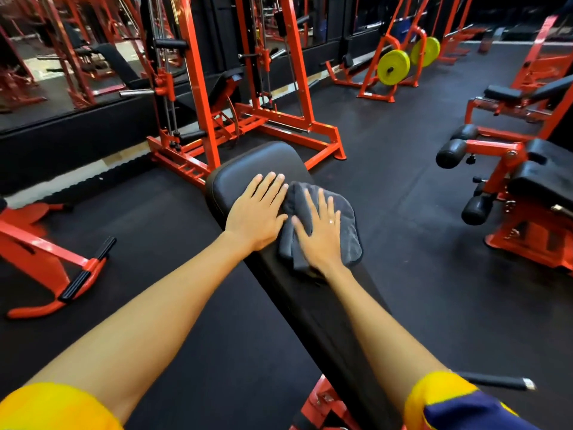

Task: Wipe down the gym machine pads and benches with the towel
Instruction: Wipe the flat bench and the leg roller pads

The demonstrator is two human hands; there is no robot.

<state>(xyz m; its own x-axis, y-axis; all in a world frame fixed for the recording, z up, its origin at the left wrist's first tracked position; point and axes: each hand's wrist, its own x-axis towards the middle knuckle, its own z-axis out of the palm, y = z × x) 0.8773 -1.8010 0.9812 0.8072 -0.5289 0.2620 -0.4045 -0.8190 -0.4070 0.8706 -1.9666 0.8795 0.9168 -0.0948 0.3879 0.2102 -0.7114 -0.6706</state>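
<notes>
A long black padded vinyl worktop (257,162) stands on the black rubber floor (403,228); a crumpled grey microfibre towel (348,235) lies near its rounded far end; the left hand (257,215) rests flat just beside it; the right hand (319,234) presses flat on the towel.

Bench pad (257,162): 1 long black cushion, smooth and glossy, with a rounded far end and a stitched seam; it runs away from the viewer and slightly left.
Towel (347,234): dark grey, soft pile, bunched into folds on its left part, flatter toward its hemmed right edge.
Towel place: on the far half of the bench pad, right edge overhanging the pad's side.
</notes>
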